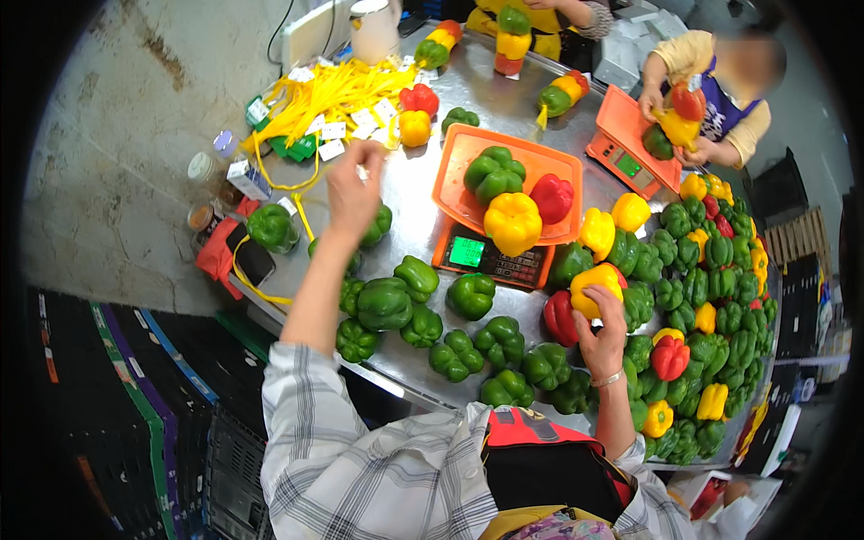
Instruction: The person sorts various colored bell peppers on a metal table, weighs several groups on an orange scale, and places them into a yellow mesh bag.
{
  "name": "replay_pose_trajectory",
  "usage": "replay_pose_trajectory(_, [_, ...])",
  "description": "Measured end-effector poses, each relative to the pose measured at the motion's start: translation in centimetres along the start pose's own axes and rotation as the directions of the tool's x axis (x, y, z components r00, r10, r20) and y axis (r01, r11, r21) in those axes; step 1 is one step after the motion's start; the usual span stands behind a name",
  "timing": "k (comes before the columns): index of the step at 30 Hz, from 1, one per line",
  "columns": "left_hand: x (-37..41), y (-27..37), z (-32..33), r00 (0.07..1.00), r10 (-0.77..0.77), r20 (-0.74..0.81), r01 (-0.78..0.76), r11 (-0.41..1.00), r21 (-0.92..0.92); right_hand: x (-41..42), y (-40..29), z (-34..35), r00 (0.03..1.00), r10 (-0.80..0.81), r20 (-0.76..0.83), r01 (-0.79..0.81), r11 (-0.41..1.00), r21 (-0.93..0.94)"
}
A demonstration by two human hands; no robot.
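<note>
My left hand (352, 196) is raised over the left of the metal table, fingers curled, close to a pile of yellow mesh bags (351, 84) with white tags. Whether anything is pinched in it is hard to see. On the right, my right hand (603, 337) has its thumb and fingers on a yellow bell pepper (594, 287), beside a red bell pepper (560, 318). Before me, the orange tray (449, 179) of a digital scale (496, 260) holds a green pepper (495, 174), a yellow pepper (513, 223) and a red pepper (552, 198).
Loose green peppers (385, 304) lie along the near edge; a large mixed heap (702, 317) covers the right. Packed pepper bundles (563, 93) lie at the back. Across the table, a person (719, 101) holds a bundle over another orange scale (631, 145). Jars (206, 169) stand left.
</note>
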State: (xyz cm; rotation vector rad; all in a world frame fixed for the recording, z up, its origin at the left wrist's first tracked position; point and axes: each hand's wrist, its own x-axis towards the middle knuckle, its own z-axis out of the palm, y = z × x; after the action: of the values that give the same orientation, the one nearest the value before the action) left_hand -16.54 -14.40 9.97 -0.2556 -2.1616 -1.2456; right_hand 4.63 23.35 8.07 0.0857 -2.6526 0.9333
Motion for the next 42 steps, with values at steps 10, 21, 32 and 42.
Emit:
replay_pose_trajectory(10, [-15.1, 21.7, 3.9, 0.800, 0.373, 0.470, -0.104, 0.857, -0.504, -2.8, -6.5, -4.9, 0.939, -0.122, 0.323, -0.129, 0.745, 0.654])
replay_pose_trajectory(21, [-18.7, 24.0, 2.7, 0.510, 0.033, 0.859, 0.545, 0.760, -0.353, -8.7, -1.9, -10.9, 0.950, 0.310, 0.034, -0.062, 0.081, 0.995])
replay_pose_trajectory(32, [-17.8, 22.7, 0.4, 0.597, -0.119, 0.794, 0.583, 0.744, -0.326, -12.0, 0.5, -12.6, 0.887, 0.366, 0.283, -0.440, 0.478, 0.761])
replay_pose_trajectory(42, [-20.7, 27.3, 5.1, 0.608, -0.014, 0.794, 0.617, 0.637, -0.461, -7.5, -6.7, -11.7, 0.977, -0.200, 0.070, 0.129, 0.822, 0.554])
